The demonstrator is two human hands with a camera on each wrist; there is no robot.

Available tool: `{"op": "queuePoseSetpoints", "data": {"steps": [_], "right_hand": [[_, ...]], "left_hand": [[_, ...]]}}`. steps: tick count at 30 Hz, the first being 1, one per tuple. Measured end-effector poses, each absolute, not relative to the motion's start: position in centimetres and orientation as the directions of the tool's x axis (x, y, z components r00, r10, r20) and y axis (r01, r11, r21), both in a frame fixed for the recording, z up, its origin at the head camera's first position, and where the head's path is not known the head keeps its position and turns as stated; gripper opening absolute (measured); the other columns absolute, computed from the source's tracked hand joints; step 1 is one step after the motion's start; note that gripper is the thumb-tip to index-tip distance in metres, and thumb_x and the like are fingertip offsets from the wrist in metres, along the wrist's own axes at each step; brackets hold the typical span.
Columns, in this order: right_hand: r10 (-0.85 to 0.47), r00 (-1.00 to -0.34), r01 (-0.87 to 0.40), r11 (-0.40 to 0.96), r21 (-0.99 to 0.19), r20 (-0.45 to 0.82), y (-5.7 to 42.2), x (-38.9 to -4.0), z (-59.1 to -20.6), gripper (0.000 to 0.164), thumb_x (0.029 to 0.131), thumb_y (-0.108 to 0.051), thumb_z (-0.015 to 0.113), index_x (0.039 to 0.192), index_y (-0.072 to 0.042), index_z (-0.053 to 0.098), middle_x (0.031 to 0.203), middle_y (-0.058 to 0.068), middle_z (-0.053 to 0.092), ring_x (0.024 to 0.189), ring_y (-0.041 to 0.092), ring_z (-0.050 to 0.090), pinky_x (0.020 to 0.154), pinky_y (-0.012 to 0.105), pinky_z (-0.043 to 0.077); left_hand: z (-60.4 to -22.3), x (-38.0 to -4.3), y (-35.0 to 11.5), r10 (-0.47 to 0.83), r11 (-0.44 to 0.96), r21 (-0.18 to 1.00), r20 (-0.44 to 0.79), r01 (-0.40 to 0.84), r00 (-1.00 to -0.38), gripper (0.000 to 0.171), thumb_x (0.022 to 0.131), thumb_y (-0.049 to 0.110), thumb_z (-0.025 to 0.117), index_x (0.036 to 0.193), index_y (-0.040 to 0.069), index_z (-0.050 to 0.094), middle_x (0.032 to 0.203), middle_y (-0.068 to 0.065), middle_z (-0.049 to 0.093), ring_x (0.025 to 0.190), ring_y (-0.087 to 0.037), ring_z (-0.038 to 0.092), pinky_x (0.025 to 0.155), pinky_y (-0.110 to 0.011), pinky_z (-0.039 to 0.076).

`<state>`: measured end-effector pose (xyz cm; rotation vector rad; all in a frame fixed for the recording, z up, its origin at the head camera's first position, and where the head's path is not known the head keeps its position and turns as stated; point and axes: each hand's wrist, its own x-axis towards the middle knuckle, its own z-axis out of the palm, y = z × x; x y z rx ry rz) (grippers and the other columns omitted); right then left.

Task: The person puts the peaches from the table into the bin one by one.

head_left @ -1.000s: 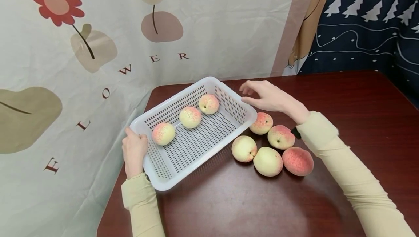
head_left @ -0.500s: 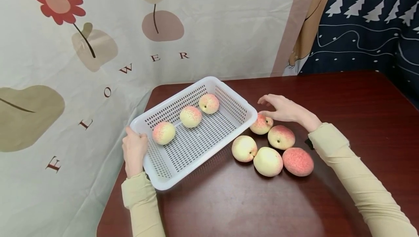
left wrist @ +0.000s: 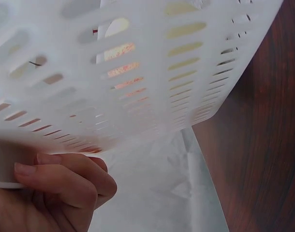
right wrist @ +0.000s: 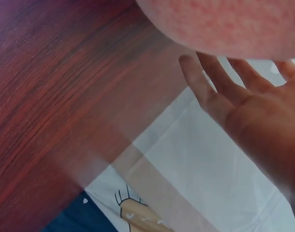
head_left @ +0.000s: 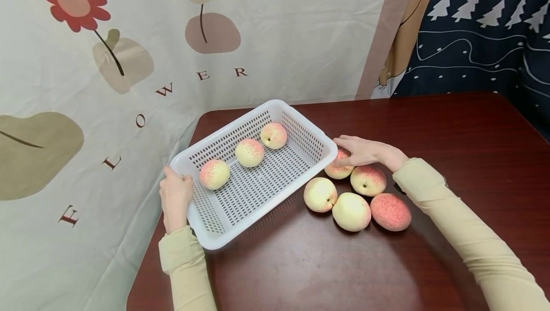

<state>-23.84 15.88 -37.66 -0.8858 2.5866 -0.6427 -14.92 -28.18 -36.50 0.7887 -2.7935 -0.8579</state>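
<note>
Left of centre in the frame we saw a white basket (head_left: 249, 197) at the counter (head_left: 301, 273), its left end clamped in the curled fingers of the left hand (head_left: 176, 196); since that end appeared to reach past the counter's edge, we took this hold as steadying it. Three peaches (head_left: 249, 153) lay inside in a slanting row, the upper two nearly touching, perhaps spread this way because there was room. Right of centre, five loose peaches (head_left: 352, 211) sat bunched just beside the basket's right end, which we judged handy for a short reach. At the uppermost one, a pink-flecked peach (head_left: 337, 171), the right hand (head_left: 365, 151) straddled the fruit with thumb and fingers apart, probably coming from the side without neighbours; whether it gripped, we could not tell.
</note>
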Motion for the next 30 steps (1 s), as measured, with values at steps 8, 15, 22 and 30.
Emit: {"op": "queuePoseSetpoints", "data": {"steps": [8,15,22,30], "right_hand": [[-0.656,-0.725,-0.434,0.671,-0.601,-0.210,14.9,-23.9,-38.0,0.055,0.080,-0.038,0.068,0.127,-0.017,0.052,0.122,0.003,0.058,0.113,0.016,0.051,0.100,0.044,0.037],[-0.668,-0.729,-0.490,0.659,-0.570,-0.146,14.9,-24.1,-38.3,0.050,0.080,-0.032,0.068,0.124,-0.015,0.054,0.117,0.004,0.060,0.109,0.015,0.052,0.095,0.039,0.040],[-0.603,-0.797,-0.502,0.701,-0.506,-0.044,16.3,-24.7,-37.0,0.036,0.081,-0.027,0.065,0.110,-0.009,0.054,0.102,0.011,0.060,0.087,0.018,0.054,0.071,0.030,0.044],[-0.480,-0.877,-0.437,0.768,-0.469,0.030,16.9,-24.9,-33.7,0.045,0.082,-0.027,0.064,0.118,-0.006,0.049,0.114,0.015,0.054,0.093,0.025,0.055,0.077,0.041,0.048]], "left_hand": [[-36.3,-14.9,-28.2,-0.515,0.701,0.547,-0.055,-0.457,-0.856,0.059,0.090,0.015,0.035,0.141,-0.007,0.015,0.116,-0.043,0.047,0.099,-0.050,0.053,0.077,-0.056,0.046],[-36.3,-14.8,-28.1,-0.512,0.698,0.552,-0.059,-0.456,-0.857,0.058,0.090,0.015,0.035,0.140,-0.007,0.016,0.115,-0.043,0.048,0.098,-0.050,0.053,0.076,-0.056,0.045],[-36.5,-14.9,-28.1,-0.509,0.698,0.555,-0.058,-0.452,-0.859,0.059,0.090,0.014,0.034,0.141,-0.007,0.014,0.115,-0.043,0.047,0.096,-0.050,0.053,0.074,-0.056,0.046],[-36.4,-14.9,-28.1,-0.504,0.703,0.552,-0.055,-0.447,-0.862,0.058,0.090,0.014,0.034,0.141,-0.007,0.014,0.114,-0.043,0.048,0.096,-0.049,0.054,0.073,-0.055,0.046]]}}
